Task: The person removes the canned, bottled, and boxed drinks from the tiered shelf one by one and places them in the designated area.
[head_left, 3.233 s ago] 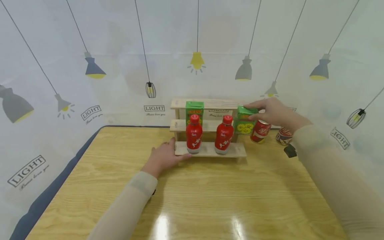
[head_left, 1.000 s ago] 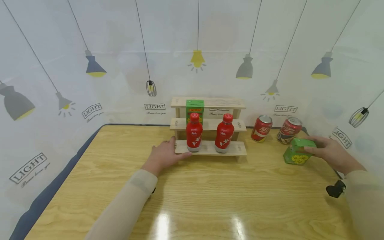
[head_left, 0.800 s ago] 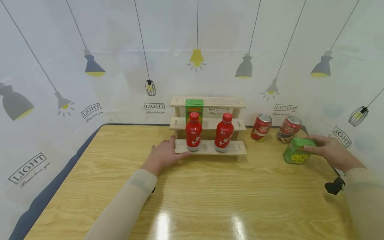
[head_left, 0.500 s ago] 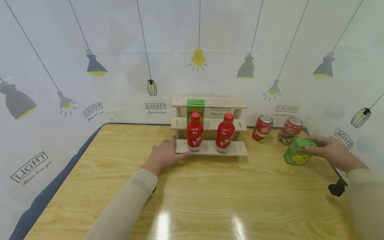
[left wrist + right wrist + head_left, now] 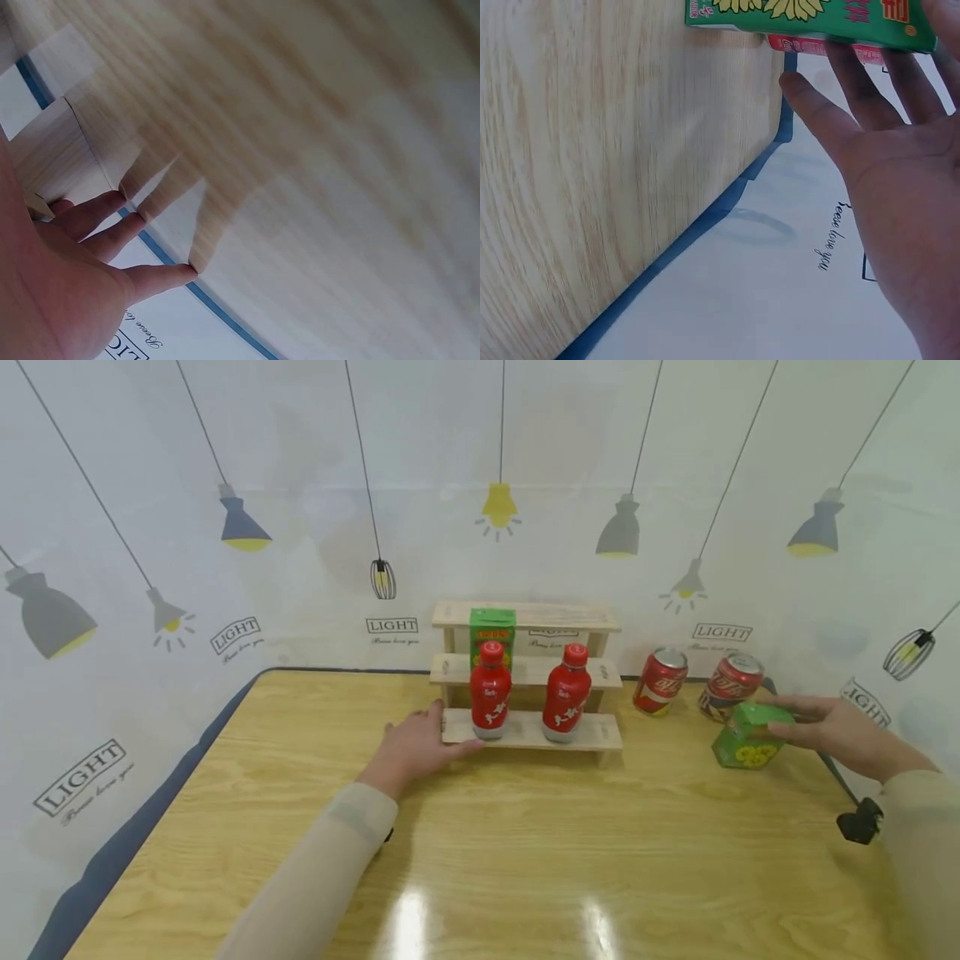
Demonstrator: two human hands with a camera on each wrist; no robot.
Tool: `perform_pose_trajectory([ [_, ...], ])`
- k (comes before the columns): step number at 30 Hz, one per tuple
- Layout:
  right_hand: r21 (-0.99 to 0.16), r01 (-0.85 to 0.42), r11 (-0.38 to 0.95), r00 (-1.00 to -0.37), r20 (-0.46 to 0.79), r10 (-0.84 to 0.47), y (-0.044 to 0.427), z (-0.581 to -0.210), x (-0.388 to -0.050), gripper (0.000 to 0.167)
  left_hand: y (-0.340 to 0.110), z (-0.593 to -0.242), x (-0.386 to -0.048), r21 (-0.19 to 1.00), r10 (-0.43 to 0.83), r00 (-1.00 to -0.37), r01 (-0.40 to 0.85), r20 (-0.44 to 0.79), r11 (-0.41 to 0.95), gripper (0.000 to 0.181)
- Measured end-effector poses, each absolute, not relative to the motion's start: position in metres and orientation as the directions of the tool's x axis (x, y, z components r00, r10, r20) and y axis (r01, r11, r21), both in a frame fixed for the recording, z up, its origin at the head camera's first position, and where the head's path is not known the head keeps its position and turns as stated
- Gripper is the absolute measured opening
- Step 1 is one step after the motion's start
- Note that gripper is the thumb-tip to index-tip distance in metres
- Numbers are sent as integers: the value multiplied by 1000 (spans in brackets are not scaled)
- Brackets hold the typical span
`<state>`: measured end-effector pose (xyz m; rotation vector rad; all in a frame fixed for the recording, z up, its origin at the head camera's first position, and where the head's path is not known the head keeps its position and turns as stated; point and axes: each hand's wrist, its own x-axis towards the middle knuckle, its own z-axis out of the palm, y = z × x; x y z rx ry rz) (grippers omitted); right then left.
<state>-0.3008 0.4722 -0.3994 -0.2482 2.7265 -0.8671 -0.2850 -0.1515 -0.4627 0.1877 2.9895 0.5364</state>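
Note:
In the head view, my right hand [image 5: 843, 735] is at a green drink carton [image 5: 750, 739] with yellow flowers, on the table's right side. The thumb lies in front of the carton and the fingers behind it; the right wrist view shows the little finger stretched out, away from it. My left hand [image 5: 416, 747] rests at the left end of a three-tier wooden rack [image 5: 592, 732], fingers spread. On its lowest tier stand two red bottles, the left one [image 5: 491, 697] and the right one [image 5: 566, 697]. Behind the left bottle is another green carton [image 5: 492, 625], partly hidden.
Two red drink cans, a left one [image 5: 662, 681] and a right one [image 5: 735, 681], stand right of the rack near the back edge. The right one is partly behind the held carton. A lamp-patterned wall covering [image 5: 300, 568] surrounds the wooden table [image 5: 540, 860].
The right hand has carried the green carton from the rack's right side to the table in front of the right can. Lately the hand has shifted slightly right. The left hand stays put.

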Motion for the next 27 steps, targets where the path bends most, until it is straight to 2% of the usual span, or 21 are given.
perform_pose_trajectory([
  [3, -545, -114, 831, -947, -193, -256, 474, -395, -300, 74, -151, -464, -285, 359, 133, -988, 97, -76, 928, 139],
  [8, -553, -125, 824, -935, -212, -284, 481, -394, -299, 73, -151, -464, -285, 356, 130, -988, 91, -87, 930, 140],
  [18, -635, -93, 767, -939, -199, -279, 497, -396, -296, 64, -150, -462, -285, 355, 136, -987, 98, -83, 930, 141],
  [23, -743, -35, 669, -933, -215, -288, 497, -399, -295, 59, -151, -465, -286, 357, 136, -987, 96, -87, 929, 141],
  [27, -802, -48, 595, -929, -182, -321, 496, -402, -294, 56, -152, -466, -287, 357, 133, -987, 94, -89, 929, 142],
])
